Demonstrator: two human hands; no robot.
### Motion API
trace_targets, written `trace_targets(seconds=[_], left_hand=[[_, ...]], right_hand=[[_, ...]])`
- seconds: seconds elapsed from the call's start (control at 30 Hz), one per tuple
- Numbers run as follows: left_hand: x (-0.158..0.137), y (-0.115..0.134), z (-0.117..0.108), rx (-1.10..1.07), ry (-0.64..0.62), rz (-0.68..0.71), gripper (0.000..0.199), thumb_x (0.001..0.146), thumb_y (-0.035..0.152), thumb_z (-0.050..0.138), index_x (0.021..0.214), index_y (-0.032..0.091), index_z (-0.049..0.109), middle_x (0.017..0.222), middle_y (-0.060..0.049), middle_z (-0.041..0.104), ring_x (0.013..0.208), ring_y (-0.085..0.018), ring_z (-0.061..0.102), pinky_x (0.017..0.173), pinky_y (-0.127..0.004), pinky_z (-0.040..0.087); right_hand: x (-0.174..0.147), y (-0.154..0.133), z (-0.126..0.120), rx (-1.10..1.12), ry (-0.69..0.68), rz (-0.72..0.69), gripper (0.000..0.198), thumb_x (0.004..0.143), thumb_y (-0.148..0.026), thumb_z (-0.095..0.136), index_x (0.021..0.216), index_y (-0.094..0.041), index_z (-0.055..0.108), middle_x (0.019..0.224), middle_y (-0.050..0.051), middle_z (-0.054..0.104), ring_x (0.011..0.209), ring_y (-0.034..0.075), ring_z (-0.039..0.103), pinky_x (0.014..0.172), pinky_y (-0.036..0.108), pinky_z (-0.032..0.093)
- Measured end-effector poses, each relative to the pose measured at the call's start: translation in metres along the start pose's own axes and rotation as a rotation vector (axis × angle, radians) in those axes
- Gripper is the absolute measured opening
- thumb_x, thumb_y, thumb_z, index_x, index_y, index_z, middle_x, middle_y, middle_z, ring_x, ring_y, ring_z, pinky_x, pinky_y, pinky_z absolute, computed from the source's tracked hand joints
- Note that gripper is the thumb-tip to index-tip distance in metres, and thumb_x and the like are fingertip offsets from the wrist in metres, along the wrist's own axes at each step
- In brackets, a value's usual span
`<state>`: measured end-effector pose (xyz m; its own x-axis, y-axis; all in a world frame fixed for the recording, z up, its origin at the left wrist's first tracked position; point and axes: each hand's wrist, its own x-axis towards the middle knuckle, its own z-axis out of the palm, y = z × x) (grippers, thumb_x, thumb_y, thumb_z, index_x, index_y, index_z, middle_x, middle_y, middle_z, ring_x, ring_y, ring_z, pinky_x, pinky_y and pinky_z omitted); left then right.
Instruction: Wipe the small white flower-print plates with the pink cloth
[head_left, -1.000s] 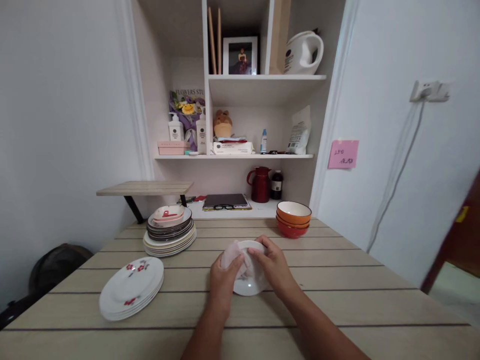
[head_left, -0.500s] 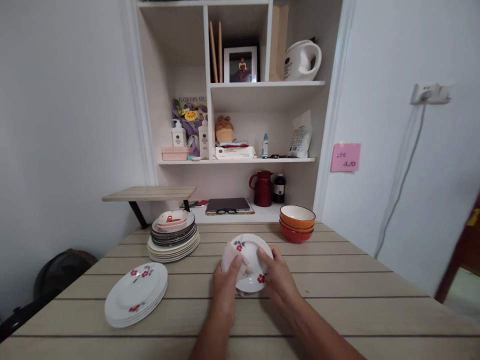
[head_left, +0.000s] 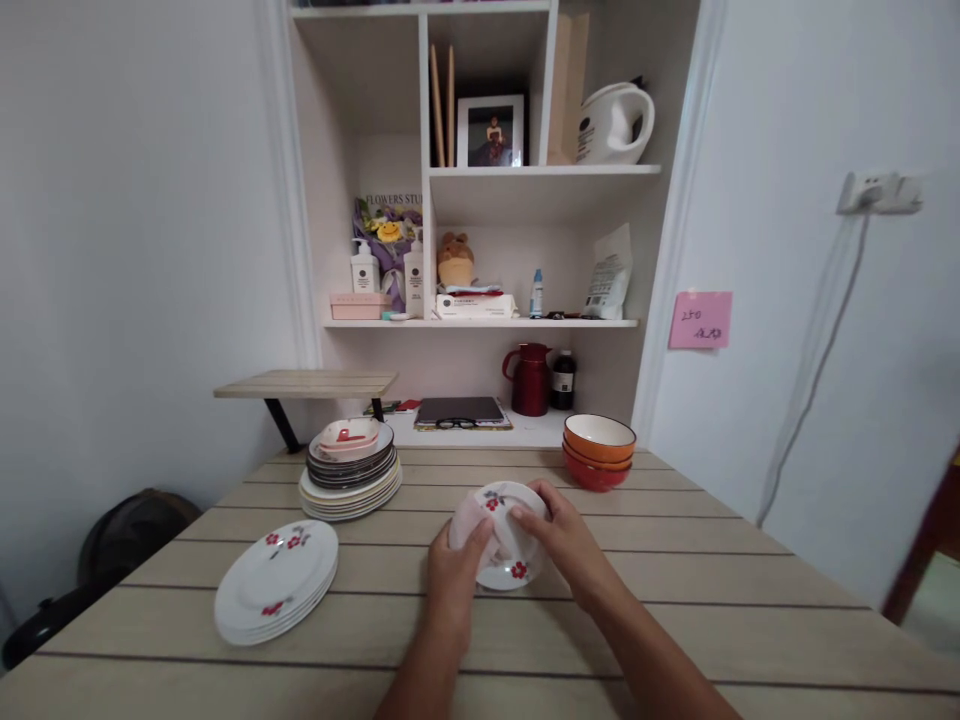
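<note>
Head view shows a small flowered plate (head_left: 517, 550) over the middle of our slatted table (head_left: 367, 600), the fingers of our right hand (head_left: 568, 540) closed on its rim, our left hand (head_left: 452, 575) pinching a pale tissue (head_left: 466, 520) against its left side. We judge the step to be wiping; the next move calls for a steady rim grip. Leftward sit flowered plates (head_left: 281, 580) and a taller stack (head_left: 354, 480); rightward, nested bowls (head_left: 598, 455); beyond, white shelves (head_left: 540, 172).

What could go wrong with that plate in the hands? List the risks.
The small flowered plate could slip, since the left hand holds it through a pale cloth. The mixed dish stack, with differing sizes piled up, might shift if bumped.
</note>
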<state>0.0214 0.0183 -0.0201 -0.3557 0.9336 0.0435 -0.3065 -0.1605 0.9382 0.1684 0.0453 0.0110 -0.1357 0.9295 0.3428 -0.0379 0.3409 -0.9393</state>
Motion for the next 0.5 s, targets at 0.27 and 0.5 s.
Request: trace_targets(seconds=[0.27, 0.5], left_hand=[[0.000, 0.003, -0.002, 0.032, -0.143, 0.044, 0.048, 0.059, 0.044, 0.083, 0.091, 0.010, 0.074, 0.075, -0.007, 0.072, 0.062, -0.016, 0.062, 0.059, -0.025, 0.051], [0.000, 0.004, -0.002, 0.024, -0.247, 0.003, 0.045, 0.058, 0.042, 0.085, 0.088, 0.011, 0.075, 0.076, -0.007, 0.073, 0.066, -0.018, 0.064, 0.062, -0.026, 0.052]], right_hand=[[-0.002, -0.014, -0.003, -0.366, -0.003, -0.137, 0.019, 0.076, -0.038, 0.067, 0.079, -0.022, 0.057, 0.070, -0.002, 0.060, 0.068, 0.018, 0.054, 0.063, 0.027, 0.039], [-0.002, -0.018, -0.011, -0.461, -0.036, -0.161, 0.025, 0.078, -0.041, 0.064, 0.069, -0.021, 0.053, 0.065, -0.002, 0.057, 0.066, 0.018, 0.052, 0.060, 0.026, 0.036]])
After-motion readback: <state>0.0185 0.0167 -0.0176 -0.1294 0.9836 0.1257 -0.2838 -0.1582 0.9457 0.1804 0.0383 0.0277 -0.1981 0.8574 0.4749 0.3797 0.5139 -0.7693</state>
